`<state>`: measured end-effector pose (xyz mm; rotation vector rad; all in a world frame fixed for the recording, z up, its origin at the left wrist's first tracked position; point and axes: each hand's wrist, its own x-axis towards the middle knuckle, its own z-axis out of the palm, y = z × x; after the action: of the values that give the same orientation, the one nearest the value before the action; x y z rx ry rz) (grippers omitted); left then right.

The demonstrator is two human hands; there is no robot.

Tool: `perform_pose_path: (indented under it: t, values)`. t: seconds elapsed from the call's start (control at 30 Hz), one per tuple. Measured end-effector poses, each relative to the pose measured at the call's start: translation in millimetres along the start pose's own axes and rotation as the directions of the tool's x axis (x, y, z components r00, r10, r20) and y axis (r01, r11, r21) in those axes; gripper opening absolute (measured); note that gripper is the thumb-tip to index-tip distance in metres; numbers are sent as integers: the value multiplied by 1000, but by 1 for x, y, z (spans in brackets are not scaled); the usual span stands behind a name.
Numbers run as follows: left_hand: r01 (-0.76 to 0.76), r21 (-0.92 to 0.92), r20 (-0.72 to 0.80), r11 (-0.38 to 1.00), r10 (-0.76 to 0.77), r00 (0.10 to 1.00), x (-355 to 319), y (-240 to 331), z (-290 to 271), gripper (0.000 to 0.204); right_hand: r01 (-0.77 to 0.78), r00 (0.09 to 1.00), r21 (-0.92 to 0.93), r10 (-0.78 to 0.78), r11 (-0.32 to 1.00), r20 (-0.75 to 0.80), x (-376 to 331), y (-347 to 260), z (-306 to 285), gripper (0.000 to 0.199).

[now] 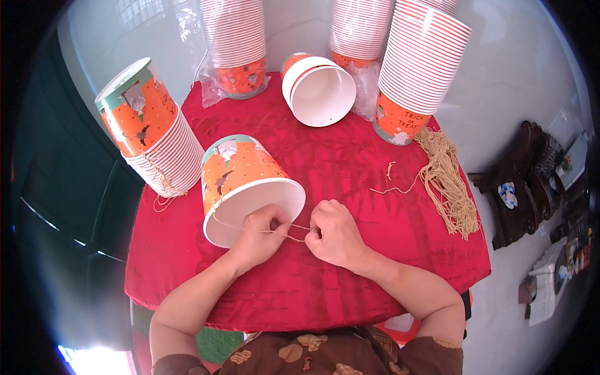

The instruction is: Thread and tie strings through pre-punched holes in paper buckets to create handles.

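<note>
An orange paper bucket [245, 164] with a green base band lies on its side, its white mouth toward me. A tan string [226, 224] comes from its rim and runs to both my hands. My left hand [264, 230], fingers closed, pinches the string right at the bucket's mouth. Just to its right, my right hand [331, 232] is closed on the same string, and two strands stretch across the gap between the hands. The fingertips of the right hand are partly hidden.
An upside-down bucket stack [164, 153] with string on it leans at the left. Wrapped stacks [234, 44] and a tall stack [422, 56] stand at the back, around a tipped bucket [322, 94]. A tan string bundle [447, 181] lies on the red tablecloth [375, 281].
</note>
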<state>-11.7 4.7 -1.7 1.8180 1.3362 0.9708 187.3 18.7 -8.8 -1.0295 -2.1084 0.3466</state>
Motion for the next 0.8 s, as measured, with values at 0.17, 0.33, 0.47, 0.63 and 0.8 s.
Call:
perform_pose_path:
  t: [0.17, 0.33, 0.47, 0.63, 0.8]
  values:
    - [46, -24, -1, 999, -46, 999, 0, 1, 0, 3, -115, 990, 223, 131, 968, -58, 4, -11, -3, 8]
    - [48, -108, 4, 993, -48, 999, 0, 2, 6, 2, -293, 955, 444, 282, 847, 93, 3, -23, 2, 13]
    - [23, -137, 14, 990, -21, 1000, -1, -2, 6, 2, -378, 926, 478, 334, 793, 178, 0, -25, 9, 12]
    - [-27, -122, 18, 992, 29, 999, 1, -4, 5, 2, -271, 963, 435, 247, 859, 111, -2, -18, 18, 14]
    - [108, -243, 64, 964, -95, 993, 3, -4, 1, 5, -76, 997, 257, 73, 963, 21, -2, -14, 19, 14]
